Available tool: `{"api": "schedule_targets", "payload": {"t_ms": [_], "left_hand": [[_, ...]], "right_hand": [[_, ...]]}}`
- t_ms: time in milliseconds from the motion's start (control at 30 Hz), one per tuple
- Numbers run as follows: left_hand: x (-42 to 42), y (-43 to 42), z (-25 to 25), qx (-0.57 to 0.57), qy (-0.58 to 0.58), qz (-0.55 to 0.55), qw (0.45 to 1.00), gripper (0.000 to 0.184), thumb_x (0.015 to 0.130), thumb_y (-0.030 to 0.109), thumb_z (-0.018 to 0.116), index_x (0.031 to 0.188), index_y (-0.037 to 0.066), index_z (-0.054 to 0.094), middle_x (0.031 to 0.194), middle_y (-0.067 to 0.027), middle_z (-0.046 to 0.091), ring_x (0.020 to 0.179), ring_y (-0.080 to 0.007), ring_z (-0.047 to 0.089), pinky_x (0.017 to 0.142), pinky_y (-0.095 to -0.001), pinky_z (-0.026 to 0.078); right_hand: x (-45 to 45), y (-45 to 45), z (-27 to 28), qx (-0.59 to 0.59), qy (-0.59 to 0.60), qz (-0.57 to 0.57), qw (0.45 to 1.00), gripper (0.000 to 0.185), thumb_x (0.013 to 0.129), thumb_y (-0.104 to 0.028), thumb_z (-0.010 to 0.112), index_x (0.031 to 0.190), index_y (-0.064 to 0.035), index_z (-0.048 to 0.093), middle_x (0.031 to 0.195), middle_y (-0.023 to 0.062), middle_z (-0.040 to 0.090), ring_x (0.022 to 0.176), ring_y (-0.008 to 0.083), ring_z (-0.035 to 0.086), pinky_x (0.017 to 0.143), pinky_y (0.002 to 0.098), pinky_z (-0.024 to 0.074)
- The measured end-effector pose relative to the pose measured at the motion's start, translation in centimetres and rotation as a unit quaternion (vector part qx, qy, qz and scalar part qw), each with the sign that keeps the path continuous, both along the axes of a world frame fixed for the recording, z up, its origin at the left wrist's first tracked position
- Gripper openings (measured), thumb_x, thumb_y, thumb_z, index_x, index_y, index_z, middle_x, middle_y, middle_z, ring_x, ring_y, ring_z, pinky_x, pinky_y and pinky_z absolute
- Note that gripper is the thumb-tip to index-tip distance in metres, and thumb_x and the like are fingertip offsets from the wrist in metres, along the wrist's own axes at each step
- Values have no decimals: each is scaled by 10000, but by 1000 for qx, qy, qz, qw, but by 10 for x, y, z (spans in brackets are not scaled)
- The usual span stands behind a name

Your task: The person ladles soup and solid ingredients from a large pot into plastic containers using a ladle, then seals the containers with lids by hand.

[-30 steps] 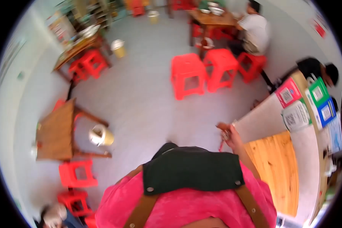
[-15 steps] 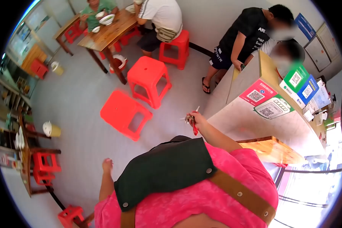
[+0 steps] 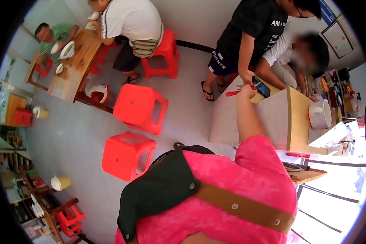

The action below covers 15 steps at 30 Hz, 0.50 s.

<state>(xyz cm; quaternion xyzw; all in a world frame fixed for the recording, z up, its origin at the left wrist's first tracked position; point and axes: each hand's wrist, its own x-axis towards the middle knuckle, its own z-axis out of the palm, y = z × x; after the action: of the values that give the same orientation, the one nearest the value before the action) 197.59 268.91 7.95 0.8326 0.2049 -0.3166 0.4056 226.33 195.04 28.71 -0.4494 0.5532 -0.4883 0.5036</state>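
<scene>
My right hand [image 3: 247, 91] reaches out over the counter [image 3: 268, 120], its fingers closed round red-handled scissors [image 3: 232, 93]. The handle sticks out to the left of the hand; the metal part is small and partly hidden. Just right of my fingers a dark phone [image 3: 262, 89] lies on the counter ledge. A hand [image 3: 247, 77] of the person in the black T-shirt is right beside mine; whether they touch is unclear. My left hand is out of view, below or behind the green apron flap [image 3: 156, 193].
Two red stools [image 3: 136, 107] stand on the floor ahead left. Diners sit at a wooden table [image 3: 83, 57] with bowls. A person in white leans at the counter's far side. A white mug-shaped container [image 3: 320, 114] stands on the counter's right end. A yellow bin [image 3: 61, 183] is at left.
I have come nearer the counter and turned. My right hand, with the scissors, has moved from over the floor to the counter by the phone. My left hand has left view.
</scene>
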Motion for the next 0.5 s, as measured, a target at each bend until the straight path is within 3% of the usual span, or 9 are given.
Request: {"api": "schedule_targets", "payload": {"t_ms": [67, 200, 300, 333, 400, 467, 500], "left_hand": [[16, -10, 12, -5, 22, 1, 1000, 324, 793, 170, 554, 1047, -28, 521, 849, -115, 586, 753, -192, 568, 698, -324, 467], [49, -12, 30, -8, 28, 20, 999, 338, 785, 185, 562, 1048, -24, 525, 872, -125, 590, 782, -209, 571, 718, -333, 465], [72, -7, 41, -8, 21, 32, 999, 349, 779, 196, 569, 1049, -21, 528, 890, -133, 593, 804, -222, 574, 733, -340, 464], [76, -4, 40, -8, 20, 34, 999, 353, 777, 199, 571, 1050, -21, 529, 896, -136, 594, 812, -227, 575, 737, -342, 463], [85, 0, 43, -4, 16, 35, 999, 360, 773, 206, 575, 1050, -19, 531, 907, -141, 596, 826, -236, 577, 747, -347, 462], [81, 0, 42, 0, 18, 33, 999, 368, 769, 214, 579, 1051, -17, 533, 919, -147, 598, 841, -244, 579, 757, -351, 461], [80, 1, 42, 6, 13, 26, 1000, 371, 767, 217, 581, 1052, -16, 533, 925, -149, 599, 848, -249, 579, 762, -354, 461]], "right_hand": [[1, -33, 5, -80, 46, -86, 992, 310, 755, -18, 527, 1042, 45, 428, 948, 175, 545, 879, 320, 558, 767, 352, 455], [-8, -57, 15, -45, 104, -162, 980, 343, 748, -37, 507, 1074, 38, 429, 1071, 215, 482, 997, 349, 498, 853, 387, 408], [-24, -43, 48, 75, 379, -167, 907, 455, 699, -84, 550, 1122, 21, 419, 1156, 222, 401, 1098, 343, 426, 897, 414, 373], [-26, -39, 50, 75, 377, -168, 908, 455, 699, -84, 550, 1122, 21, 419, 1156, 222, 401, 1098, 343, 426, 897, 414, 373], [-20, -38, 52, -36, 458, -90, 884, 552, 677, -119, 573, 1176, 23, 384, 1173, 237, 384, 1111, 346, 417, 908, 420, 361], [1, -52, 47, -67, 388, -45, 918, 628, 671, -157, 593, 1217, 32, 346, 1221, 248, 350, 1124, 370, 394, 918, 428, 346], [17, -61, 43, -231, 366, -29, 901, 638, 671, -174, 597, 1221, 38, 350, 1232, 256, 351, 1123, 384, 389, 924, 431, 338]]}}
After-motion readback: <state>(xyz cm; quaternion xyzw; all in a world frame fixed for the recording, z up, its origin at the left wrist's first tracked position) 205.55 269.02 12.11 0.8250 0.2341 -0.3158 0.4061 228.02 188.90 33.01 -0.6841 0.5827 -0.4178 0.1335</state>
